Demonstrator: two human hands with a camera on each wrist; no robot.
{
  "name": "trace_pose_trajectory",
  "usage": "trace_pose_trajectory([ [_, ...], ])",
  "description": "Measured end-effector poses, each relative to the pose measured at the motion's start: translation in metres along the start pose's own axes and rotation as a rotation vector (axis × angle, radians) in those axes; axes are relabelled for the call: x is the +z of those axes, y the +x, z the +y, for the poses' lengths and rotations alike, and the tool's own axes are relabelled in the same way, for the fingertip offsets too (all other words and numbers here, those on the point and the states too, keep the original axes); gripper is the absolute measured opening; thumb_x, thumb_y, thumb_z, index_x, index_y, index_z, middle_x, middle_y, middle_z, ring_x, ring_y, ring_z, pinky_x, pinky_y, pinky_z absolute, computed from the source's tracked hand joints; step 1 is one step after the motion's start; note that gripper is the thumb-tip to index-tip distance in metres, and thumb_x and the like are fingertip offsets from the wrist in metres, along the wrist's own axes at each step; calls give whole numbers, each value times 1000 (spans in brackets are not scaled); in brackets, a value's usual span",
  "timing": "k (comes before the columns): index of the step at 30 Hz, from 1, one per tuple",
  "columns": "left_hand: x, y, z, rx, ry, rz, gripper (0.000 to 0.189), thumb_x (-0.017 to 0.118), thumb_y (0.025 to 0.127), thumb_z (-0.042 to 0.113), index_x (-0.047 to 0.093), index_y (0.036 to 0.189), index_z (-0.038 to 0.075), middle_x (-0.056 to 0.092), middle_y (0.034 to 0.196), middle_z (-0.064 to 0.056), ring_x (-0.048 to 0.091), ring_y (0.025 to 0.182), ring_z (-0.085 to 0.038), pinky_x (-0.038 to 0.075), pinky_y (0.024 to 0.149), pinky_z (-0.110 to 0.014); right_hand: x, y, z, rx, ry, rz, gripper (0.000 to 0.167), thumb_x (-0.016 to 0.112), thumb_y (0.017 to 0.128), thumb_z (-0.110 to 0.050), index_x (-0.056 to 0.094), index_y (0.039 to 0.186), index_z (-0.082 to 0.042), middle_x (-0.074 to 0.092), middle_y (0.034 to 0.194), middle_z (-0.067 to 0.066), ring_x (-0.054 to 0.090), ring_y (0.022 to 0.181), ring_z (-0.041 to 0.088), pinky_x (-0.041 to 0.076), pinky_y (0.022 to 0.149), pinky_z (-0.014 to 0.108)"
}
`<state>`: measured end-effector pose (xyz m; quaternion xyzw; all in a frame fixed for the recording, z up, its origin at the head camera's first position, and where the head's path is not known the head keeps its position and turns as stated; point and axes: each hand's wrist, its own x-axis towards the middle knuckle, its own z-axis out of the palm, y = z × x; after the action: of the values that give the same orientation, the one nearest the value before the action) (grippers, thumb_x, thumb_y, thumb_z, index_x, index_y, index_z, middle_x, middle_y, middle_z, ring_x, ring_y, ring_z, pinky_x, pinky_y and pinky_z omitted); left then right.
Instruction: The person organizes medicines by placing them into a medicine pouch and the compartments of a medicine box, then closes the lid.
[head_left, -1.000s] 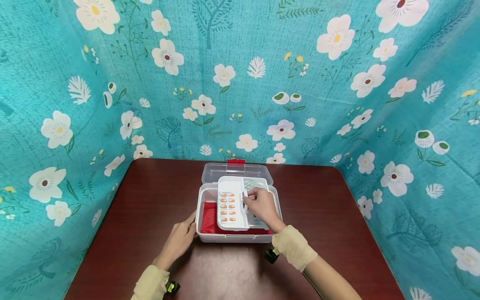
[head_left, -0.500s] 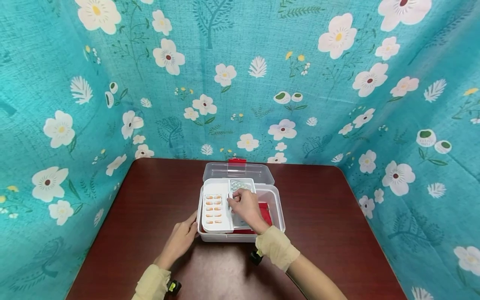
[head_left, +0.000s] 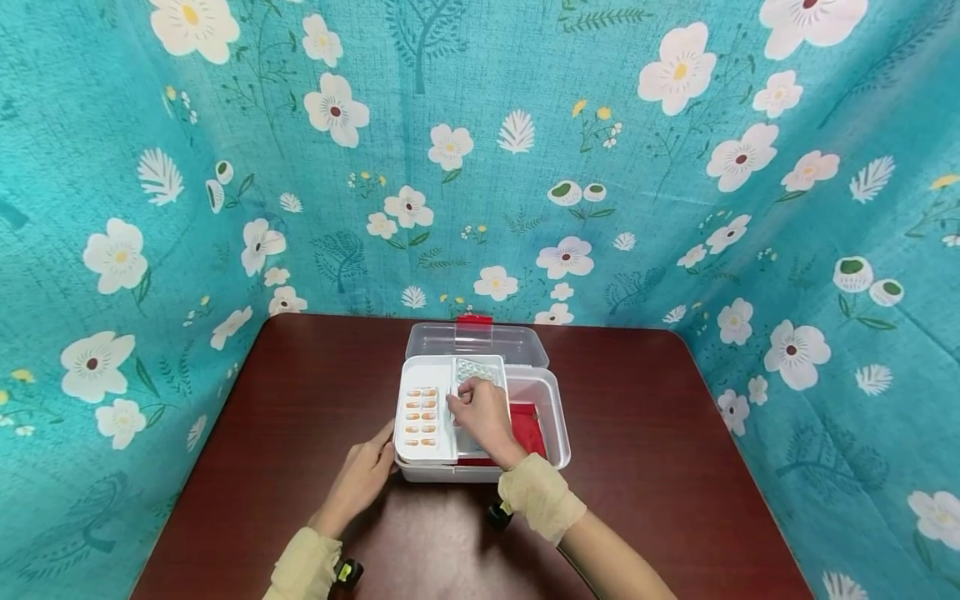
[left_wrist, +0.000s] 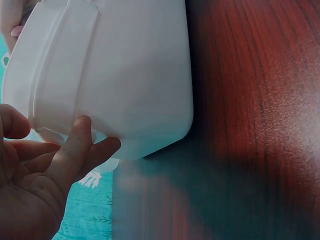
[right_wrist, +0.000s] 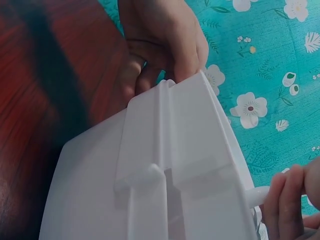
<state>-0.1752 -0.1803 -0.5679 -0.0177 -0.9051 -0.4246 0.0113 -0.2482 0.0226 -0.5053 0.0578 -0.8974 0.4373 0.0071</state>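
Note:
A white divided tray [head_left: 431, 369] sits over the left part of an open translucent storage box [head_left: 450, 475]. My right hand [head_left: 486, 417] pinches the tray's middle handle [right_wrist: 257, 196]. In the tray's left section lies a blister pack of orange-and-white capsules [head_left: 421, 417]; a clear blister pack [head_left: 476, 367] shows in the right section, partly hidden by the hand. My left hand [head_left: 363, 468] touches the box's left side with extended fingers, seen close in the left wrist view at the box wall [left_wrist: 135, 75]. Red pouch-like material [head_left: 528, 429] lies inside the box, right of the tray.
The box's clear lid [head_left: 435, 339] is tipped back behind it, with a red latch [head_left: 475, 320] at its far edge. Everything stands on a dark red-brown table [head_left: 622, 417]. A teal flowered curtain [head_left: 480, 167] encloses the back and sides.
My right hand has shifted the tray leftward, from over the middle of the box to its left end, uncovering red material on the right. The left hand has stayed at the box's side.

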Motion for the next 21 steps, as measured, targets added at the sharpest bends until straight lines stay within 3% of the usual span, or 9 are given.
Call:
trace_pose_trajectory([
  [7,0,0,0,-3,-11,-3,47,49,102,12,49,148,17,65,70,5,56,65,-2,46,69,-23,4,0,-2,-16,0,22,17,74,86,-14,67,91,1,69,67,7,66,49,11,44,49,21],
  [14,0,1,-2,-4,-6,6,47,50,101,12,49,148,17,66,71,5,57,65,-2,47,68,-24,-2,1,-6,-25,-8,70,15,74,86,-14,68,88,0,70,68,7,66,48,11,46,49,22],
  [21,0,-1,-2,1,-20,-5,46,49,102,12,49,148,14,68,74,4,58,66,-2,47,70,-24,-1,-1,-4,-3,28,37,15,74,86,-13,66,87,0,69,66,7,66,49,11,44,50,22],
])
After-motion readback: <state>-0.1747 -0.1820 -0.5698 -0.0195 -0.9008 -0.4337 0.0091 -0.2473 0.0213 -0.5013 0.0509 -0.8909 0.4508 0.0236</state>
